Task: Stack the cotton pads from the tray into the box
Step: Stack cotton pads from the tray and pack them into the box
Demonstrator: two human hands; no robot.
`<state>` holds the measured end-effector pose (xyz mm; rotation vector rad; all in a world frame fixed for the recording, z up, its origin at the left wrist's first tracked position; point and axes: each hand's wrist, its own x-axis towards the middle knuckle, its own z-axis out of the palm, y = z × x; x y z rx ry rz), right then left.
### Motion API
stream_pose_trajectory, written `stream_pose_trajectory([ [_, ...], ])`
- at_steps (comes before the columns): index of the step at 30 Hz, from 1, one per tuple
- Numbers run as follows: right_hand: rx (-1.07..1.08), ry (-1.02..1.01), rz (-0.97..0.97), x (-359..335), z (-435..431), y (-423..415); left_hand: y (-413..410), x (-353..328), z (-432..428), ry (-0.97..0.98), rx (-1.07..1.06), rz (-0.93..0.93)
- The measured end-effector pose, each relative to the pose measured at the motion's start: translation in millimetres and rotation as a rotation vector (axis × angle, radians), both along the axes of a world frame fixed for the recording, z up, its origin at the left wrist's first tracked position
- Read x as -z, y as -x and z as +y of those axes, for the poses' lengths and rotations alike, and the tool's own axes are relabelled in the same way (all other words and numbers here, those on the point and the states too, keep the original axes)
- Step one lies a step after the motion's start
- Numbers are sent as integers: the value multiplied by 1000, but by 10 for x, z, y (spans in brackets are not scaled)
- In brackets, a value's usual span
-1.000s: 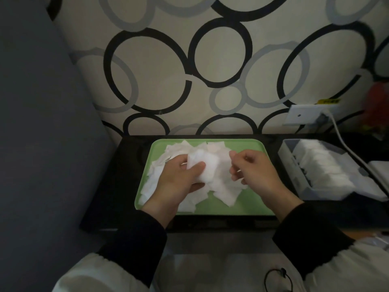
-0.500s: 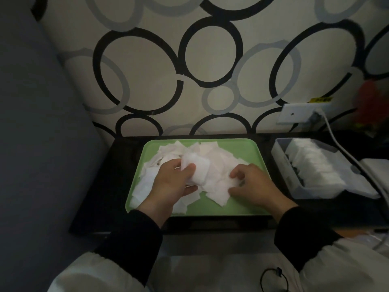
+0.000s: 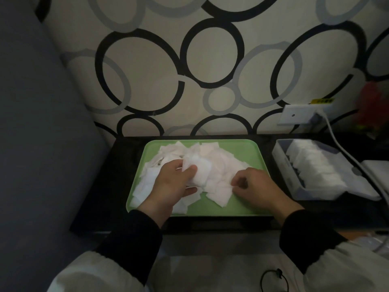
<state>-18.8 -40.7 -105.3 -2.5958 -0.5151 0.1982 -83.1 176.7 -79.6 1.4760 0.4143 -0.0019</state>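
A green tray (image 3: pixel 246 205) lies on a dark shelf, with a loose heap of white square cotton pads (image 3: pixel 219 163) spread over its left and middle. My left hand (image 3: pixel 172 184) grips a small stack of pads (image 3: pixel 200 171) between thumb and fingers, just above the heap. My right hand (image 3: pixel 252 186) rests low on the heap's right edge, its fingertips pinching the corner of one pad (image 3: pixel 223 192). To the right stands a clear box (image 3: pixel 294 182) with a row of pads (image 3: pixel 315 165) stacked upright inside.
A white cable (image 3: pixel 345 152) runs from a wall socket (image 3: pixel 294 116) down past the box's right side. A patterned wall rises behind the dark shelf (image 3: pixel 101 197). A grey padded surface (image 3: pixel 37 144) fills the left. A black hair tie (image 3: pixel 273 281) lies on my lap.
My right hand dropped from beside the held stack down onto the heap and now pinches a pad. My left hand stayed in place with its stack.
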Motion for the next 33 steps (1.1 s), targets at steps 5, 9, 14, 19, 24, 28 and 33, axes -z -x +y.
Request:
stream_pose_trajectory([
  [5,-29,30,-33,-2,8,5,5,-3,-10,-9,3,-2],
  [9,51,-271,30,-168,-29,-13,-2,-20,16,-23,0,1],
  [14,206,-603,303,-206,-42,-6,6,-36,21,-38,8,-6],
  [19,375,-468,313,9,-89,-82,-1,-25,-5,-51,13,-1],
  [24,295,-399,295,19,-77,-83,7,-24,-27,-41,25,5],
  [28,285,-567,199,-132,-44,-51,11,-12,-60,-36,31,15],
  [33,77,-952,450,-466,43,82,20,-29,-95,-33,56,9],
])
